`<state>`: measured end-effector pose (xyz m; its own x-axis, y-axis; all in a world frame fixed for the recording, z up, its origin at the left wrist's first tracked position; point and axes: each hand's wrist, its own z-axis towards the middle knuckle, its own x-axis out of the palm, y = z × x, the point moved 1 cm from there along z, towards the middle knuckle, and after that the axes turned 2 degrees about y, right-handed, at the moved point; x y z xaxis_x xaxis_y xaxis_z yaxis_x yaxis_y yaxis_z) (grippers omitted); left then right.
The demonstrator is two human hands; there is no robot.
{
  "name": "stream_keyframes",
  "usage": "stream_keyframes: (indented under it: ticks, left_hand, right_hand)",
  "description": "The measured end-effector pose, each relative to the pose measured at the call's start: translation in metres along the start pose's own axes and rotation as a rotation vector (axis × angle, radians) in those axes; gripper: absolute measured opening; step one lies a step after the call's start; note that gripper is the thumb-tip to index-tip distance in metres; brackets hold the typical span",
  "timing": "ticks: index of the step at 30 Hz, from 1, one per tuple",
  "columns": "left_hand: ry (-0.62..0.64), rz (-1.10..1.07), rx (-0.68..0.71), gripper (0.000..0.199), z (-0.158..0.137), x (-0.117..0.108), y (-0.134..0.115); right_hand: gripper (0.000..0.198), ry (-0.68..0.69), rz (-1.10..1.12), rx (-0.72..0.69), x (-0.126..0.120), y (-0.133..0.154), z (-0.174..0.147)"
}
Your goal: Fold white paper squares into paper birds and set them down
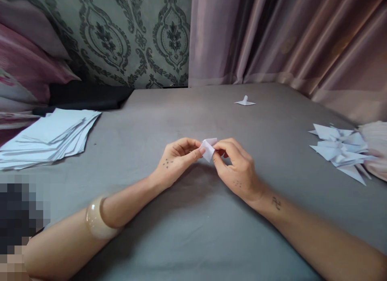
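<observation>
Bare forearms point(136, 200). Wide, glossy cream-and-amber bangle point(94, 218) around left forearm. Dark dots point(167, 163) clustered on back of left hand point(175, 159); fainter dots point(237, 184) on right hand point(238, 164). Dark, character-like marking point(276, 203) near right wrist point(263, 194).

A paper stack point(54, 138) is lying at the left of the surface point(169, 115), a flat bundle point(90, 96) just beyond it. In the middle, the left hand point(173, 160) and right hand point(237, 164) are holding a folded sheet point(208, 150) between them. A paper figure point(245, 101) is sitting far right, a folded-paper pile point(343, 146) nearer, at the right edge. Behind, the wall point(139, 35) is standing left of the curtain point(217, 35).
</observation>
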<state>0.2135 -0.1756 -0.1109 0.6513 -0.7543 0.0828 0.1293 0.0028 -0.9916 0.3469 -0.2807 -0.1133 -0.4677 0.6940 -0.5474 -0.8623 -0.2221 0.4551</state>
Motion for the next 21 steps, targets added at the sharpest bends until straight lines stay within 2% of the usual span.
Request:
stream_keyframes:
  ticks: [2, 6, 9, 12, 17, 21]
  left_hand:
    - [-0.023, 0.085, 0.081, 0.014, 0.0, -0.002, 0.0]
    - [-0.082, 0.371, 0.34, 0.01, -0.001, -0.007, -0.003]
    - [-0.042, 0.454, 0.462, 0.005, -0.003, -0.008, -0.005]
    - [0.001, 0.516, 0.559, 0.004, -0.005, -0.007, -0.007]
    - [-0.005, 0.731, 0.818, 0.012, -0.004, -0.008, -0.008]
    - [-0.033, 0.838, 0.906, 0.015, -0.006, -0.011, -0.009]
  right_hand:
    - [0.016, 0.018, 0.056, 0.009, 0.0, 0.0, 0.0]
    - [0.022, 0.08, 0.13, -0.011, -0.001, 0.002, 0.0]
    - [0.023, 0.121, 0.141, -0.038, -0.003, 0.002, -0.001]
    - [0.021, 0.1, 0.139, -0.062, -0.003, 0.001, -0.001]
    - [0.021, 0.024, 0.095, -0.099, -0.003, -0.002, 0.0]
    - [0.02, -0.012, 0.086, -0.13, -0.006, -0.001, 0.002]
